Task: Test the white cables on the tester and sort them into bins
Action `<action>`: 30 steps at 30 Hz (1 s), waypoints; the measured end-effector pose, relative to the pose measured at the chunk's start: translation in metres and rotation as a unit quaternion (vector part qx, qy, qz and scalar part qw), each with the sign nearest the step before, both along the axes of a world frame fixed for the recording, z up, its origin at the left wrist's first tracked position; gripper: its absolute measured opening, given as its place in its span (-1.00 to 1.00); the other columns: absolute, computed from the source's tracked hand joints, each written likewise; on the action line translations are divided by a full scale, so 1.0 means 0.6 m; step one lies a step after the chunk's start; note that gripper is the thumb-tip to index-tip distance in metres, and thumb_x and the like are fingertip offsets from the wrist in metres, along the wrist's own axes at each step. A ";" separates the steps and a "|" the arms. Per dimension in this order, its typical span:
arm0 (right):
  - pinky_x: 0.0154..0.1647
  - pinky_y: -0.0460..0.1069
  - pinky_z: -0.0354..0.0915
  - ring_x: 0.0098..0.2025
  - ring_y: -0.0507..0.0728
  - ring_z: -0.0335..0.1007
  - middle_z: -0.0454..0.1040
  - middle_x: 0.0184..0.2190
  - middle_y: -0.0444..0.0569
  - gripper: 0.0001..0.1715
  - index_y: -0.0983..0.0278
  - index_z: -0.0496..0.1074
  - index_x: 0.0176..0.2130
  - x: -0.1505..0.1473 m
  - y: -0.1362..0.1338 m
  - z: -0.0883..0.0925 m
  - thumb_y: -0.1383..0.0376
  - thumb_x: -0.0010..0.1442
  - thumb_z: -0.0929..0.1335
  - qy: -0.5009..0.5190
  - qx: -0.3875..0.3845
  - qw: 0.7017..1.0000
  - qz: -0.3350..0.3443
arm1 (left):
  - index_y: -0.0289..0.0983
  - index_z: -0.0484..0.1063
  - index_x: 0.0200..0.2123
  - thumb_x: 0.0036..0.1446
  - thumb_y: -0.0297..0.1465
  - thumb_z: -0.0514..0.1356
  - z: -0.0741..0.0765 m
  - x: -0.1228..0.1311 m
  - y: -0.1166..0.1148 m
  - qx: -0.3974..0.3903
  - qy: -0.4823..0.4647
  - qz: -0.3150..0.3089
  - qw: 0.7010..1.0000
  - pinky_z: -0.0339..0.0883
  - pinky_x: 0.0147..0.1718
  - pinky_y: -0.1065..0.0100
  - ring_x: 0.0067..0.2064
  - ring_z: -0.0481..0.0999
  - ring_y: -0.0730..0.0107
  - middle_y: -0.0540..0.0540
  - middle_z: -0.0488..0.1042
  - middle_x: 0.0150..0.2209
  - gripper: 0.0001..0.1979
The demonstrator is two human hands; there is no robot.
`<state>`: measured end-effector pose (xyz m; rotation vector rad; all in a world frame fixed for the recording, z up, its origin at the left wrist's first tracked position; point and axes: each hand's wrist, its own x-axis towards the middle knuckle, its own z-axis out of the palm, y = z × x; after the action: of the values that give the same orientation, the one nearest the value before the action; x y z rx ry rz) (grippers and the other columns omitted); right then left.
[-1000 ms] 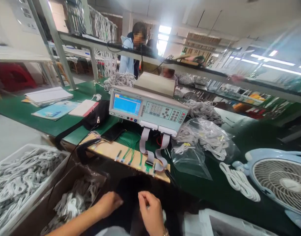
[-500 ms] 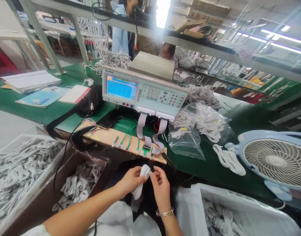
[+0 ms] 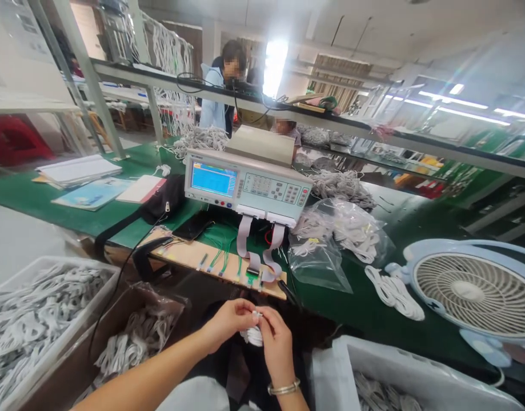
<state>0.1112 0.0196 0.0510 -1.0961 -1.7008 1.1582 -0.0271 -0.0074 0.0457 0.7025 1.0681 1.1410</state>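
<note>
My left hand (image 3: 228, 321) and my right hand (image 3: 276, 341) meet in front of my body, both closed on a small coiled white cable (image 3: 253, 334) held between them. A bracelet sits on my right wrist. Just beyond the hands lies a wooden test board (image 3: 215, 264) with green wires and grey ribbon leads running up to a pale cable tester (image 3: 245, 187) with a lit blue screen.
A white bin (image 3: 52, 308) and a brown box (image 3: 133, 337) of white cables stand at my left, another white bin (image 3: 399, 377) at my right. Bagged cables (image 3: 343, 231) and a blue fan (image 3: 468, 288) sit on the green bench. People work behind the shelf (image 3: 228, 74).
My hands lifted a coiled white cable from my lap and now hold it closer together, a little lower than half a second ago. The camera has tilted.
</note>
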 end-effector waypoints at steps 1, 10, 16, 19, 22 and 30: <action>-0.03 0.04 0.15 -0.12 0.17 0.28 0.41 -0.18 0.02 -0.76 0.24 0.45 -0.28 -0.003 -0.001 0.001 0.23 0.07 0.26 -0.019 0.036 0.999 -0.002 | -0.39 0.36 -0.41 -0.31 -0.23 0.30 -0.003 -0.002 0.005 0.004 0.012 -0.005 1.000 0.17 -0.46 0.44 -0.50 0.32 0.50 -0.04 0.39 -0.53 -0.61; -0.62 -0.11 0.22 -0.55 0.08 0.32 0.43 -0.53 -0.04 -0.66 0.32 0.35 -0.24 -0.014 0.019 -0.016 0.14 0.06 0.25 -0.014 -0.094 0.993 -0.068 | -0.36 0.32 -0.51 -0.25 -0.09 0.20 -0.019 -0.020 0.027 -0.041 0.048 0.058 0.996 0.22 -0.52 0.45 -0.56 0.32 0.54 0.02 0.35 -0.61 -0.59; -0.63 -0.14 0.14 -0.60 0.01 0.24 0.40 -0.62 -0.11 -0.69 0.37 0.44 -0.41 -0.026 0.054 -0.009 0.15 -0.06 0.36 0.061 -0.204 0.977 -0.005 | -0.35 0.31 -0.51 -0.26 -0.14 0.22 -0.017 -0.032 0.030 -0.063 0.032 -0.002 0.998 0.24 -0.55 0.44 -0.57 0.32 0.54 0.00 0.35 -0.61 -0.63; -0.58 -0.15 0.14 -0.58 -0.01 0.22 0.39 -0.62 -0.12 -0.73 0.38 0.44 -0.43 -0.032 0.060 -0.008 0.19 -0.08 0.37 0.080 -0.200 0.976 -0.013 | -0.36 0.31 -0.50 -0.24 -0.20 0.23 -0.012 -0.038 0.030 -0.065 -0.007 -0.004 0.998 0.25 -0.51 0.46 -0.54 0.33 0.55 0.00 0.35 -0.59 -0.67; -0.63 -0.16 0.09 -0.62 -0.04 0.16 0.35 -0.66 -0.16 -0.74 0.37 0.44 -0.45 -0.042 0.058 -0.013 0.20 -0.09 0.38 0.117 -0.240 0.963 -0.033 | -0.35 0.31 -0.49 -0.22 -0.25 0.23 -0.011 -0.044 0.032 -0.072 -0.039 -0.005 0.997 0.24 -0.50 0.48 -0.54 0.33 0.56 0.01 0.35 -0.59 -0.71; -0.58 -0.15 0.13 -0.58 -0.01 0.21 0.42 -0.57 -0.17 -0.76 0.31 0.42 -0.40 -0.051 0.051 -0.019 0.18 -0.05 0.36 0.171 -0.248 0.953 -0.038 | -0.34 0.26 -0.59 -0.26 -0.27 0.25 -0.010 -0.033 0.041 -0.100 -0.067 0.078 0.990 0.20 -0.57 0.52 -0.59 0.30 0.59 0.01 0.34 -0.63 -0.72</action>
<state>0.0804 0.0502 0.0394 -1.1549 -1.1184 1.6692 -0.0470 0.0172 0.0395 0.3838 1.1187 1.1774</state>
